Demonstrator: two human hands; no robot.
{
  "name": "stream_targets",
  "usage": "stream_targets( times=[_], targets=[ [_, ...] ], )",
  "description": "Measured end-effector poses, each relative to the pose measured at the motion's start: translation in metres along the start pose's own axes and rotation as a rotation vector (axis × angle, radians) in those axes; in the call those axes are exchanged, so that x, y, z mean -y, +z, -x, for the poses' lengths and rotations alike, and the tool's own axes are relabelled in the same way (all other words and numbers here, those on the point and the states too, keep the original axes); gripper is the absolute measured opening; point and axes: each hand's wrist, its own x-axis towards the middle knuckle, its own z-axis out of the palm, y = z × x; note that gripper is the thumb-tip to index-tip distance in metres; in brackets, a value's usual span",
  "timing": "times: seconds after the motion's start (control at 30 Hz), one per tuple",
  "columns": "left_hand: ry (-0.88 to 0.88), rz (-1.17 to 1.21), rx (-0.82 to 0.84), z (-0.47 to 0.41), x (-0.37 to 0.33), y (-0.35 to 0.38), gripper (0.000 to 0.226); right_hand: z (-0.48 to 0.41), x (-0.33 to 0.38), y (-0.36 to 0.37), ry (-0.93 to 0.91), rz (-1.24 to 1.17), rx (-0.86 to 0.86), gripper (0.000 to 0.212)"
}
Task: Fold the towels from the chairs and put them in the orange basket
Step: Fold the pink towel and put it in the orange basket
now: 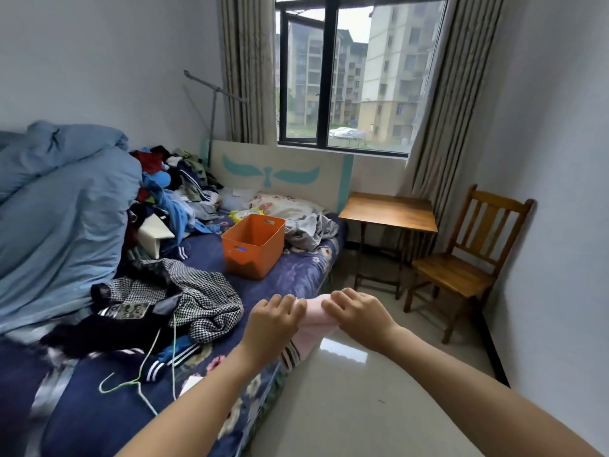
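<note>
- Two bare forearms reach forward from the bottom edge, over the corner of the bed [296,272] and the shiny floor [379,407].
- Left hand [275,319] is closed on the pink towel [318,316], with the fingers curled over its top edge.
- Right hand [357,311] grips the same towel just beside the left one; the knuckles of both point up.
- Between the hands the towel is bunched, and the rest hangs down past the bed edge; its lower end shows dark and white stripes.
- Orange basket [253,247] stands on the bed, beyond the hands and well apart from them. Its inside is seen only partly, and no towel shows there.
- Left of the hands lies a checked garment [201,295], with dark clothes and a thin green cord [145,364] near it.
- Further left a blue duvet [62,206] is heaped up, and a pile of mixed clothes [174,183] lies behind it.
- At the right, a small wooden counter [389,211] stands beside the bed, and a wooden chair [461,262] is next to it by the wall. The seat of the chair is bare.
</note>
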Motion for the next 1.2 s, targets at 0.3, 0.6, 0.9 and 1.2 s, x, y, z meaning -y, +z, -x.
stream_targets(
  times=[0.3, 0.6, 0.9, 1.2],
  targets=[
    [-0.011, 0.064, 0.084, -0.071, -0.017, 0.107, 0.022, 0.025, -0.104, 0.071, 0.035, 0.003, 0.040, 0.017],
    [-0.072, 0.089, 0.234, -0.134, -0.031, 0.208, 0.048, 0.038, -0.206, 0.153, 0.037, -0.053, 0.045, 0.021],
    [-0.127, 0.096, 0.380, -0.140, -0.009, 0.314, 0.062, 0.036, -0.253, 0.268, 0.012, -0.185, 0.099, 0.023],
    [-0.187, 0.146, 0.413, -0.181, 0.024, 0.450, 0.064, 0.010, -0.345, 0.378, -0.083, -0.212, 0.211, 0.033]
  ],
)
